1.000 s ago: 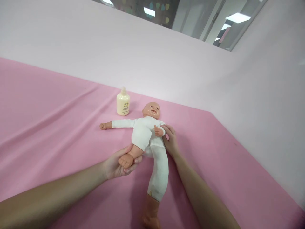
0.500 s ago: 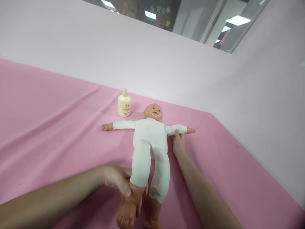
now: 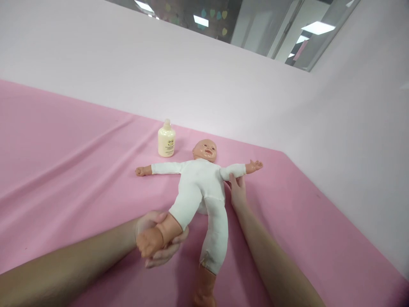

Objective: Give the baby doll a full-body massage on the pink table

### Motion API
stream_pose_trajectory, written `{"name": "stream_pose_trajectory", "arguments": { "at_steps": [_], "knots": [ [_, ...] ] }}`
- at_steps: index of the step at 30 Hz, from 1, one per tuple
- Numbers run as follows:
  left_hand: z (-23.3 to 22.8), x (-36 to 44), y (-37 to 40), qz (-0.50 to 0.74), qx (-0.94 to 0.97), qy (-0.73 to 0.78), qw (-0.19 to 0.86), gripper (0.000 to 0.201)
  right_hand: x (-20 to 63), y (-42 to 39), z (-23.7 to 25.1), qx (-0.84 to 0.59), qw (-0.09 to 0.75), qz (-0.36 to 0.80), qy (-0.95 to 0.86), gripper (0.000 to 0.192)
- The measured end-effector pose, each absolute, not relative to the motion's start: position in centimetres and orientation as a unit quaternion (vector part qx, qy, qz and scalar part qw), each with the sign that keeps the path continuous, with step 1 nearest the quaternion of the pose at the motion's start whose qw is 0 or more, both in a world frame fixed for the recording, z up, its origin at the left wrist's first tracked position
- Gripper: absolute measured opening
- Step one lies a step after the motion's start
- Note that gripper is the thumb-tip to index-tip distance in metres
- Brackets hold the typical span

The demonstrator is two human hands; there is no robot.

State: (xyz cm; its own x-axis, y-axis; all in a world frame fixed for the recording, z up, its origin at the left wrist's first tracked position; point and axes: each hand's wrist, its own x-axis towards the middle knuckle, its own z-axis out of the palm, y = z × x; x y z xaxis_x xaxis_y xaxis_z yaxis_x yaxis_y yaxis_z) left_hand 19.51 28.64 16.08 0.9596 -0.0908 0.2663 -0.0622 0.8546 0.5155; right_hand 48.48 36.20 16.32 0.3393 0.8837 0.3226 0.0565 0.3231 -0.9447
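A baby doll (image 3: 203, 179) with a white cloth body lies face up, head toward the wall and arms spread wide. My left hand (image 3: 161, 251) is wrapped around its lower leg on the left side, the fingers curling underneath and the leg raised and angled outward. At the doll's arm on the right side, my right hand (image 3: 238, 187) grips the white upper arm from below, thumb against the cloth; some of its fingers are hidden. The other leg rests straight toward me.
Beyond the doll's left-side arm stands a cream-coloured bottle (image 3: 166, 140) with a clear top. A pink cloth (image 3: 79, 170) with creases covers the surface. White walls (image 3: 191, 85) rise behind and at the right, with a window (image 3: 255, 25) above.
My left hand has swung the doll's leg outward to the left and up. The doll's arm in my right hand has tilted and turned, its hand now showing spread fingers.
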Motion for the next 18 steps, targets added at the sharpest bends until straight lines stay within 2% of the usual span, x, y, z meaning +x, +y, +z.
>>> {"name": "stream_pose_trajectory", "arguments": {
  "at_steps": [6, 11, 18],
  "knots": [
    [16.7, 19.5, 29.8, 0.204, 0.249, 0.057, 0.945, 0.051, 47.8, 35.6, 17.0, -0.471, 0.56, 0.211, -0.648, 0.03],
    [17.3, 19.6, 29.7, 0.21, 0.263, 0.105, 0.936, 0.05, 48.1, 35.5, 17.1, -0.455, 0.51, 0.147, -0.715, 0.035],
    [17.6, 19.7, 29.6, 0.184, 0.291, 0.102, 0.933, 0.05, 48.0, 35.8, 16.8, -0.452, 0.536, 0.18, -0.69, 0.033]
  ]
}}
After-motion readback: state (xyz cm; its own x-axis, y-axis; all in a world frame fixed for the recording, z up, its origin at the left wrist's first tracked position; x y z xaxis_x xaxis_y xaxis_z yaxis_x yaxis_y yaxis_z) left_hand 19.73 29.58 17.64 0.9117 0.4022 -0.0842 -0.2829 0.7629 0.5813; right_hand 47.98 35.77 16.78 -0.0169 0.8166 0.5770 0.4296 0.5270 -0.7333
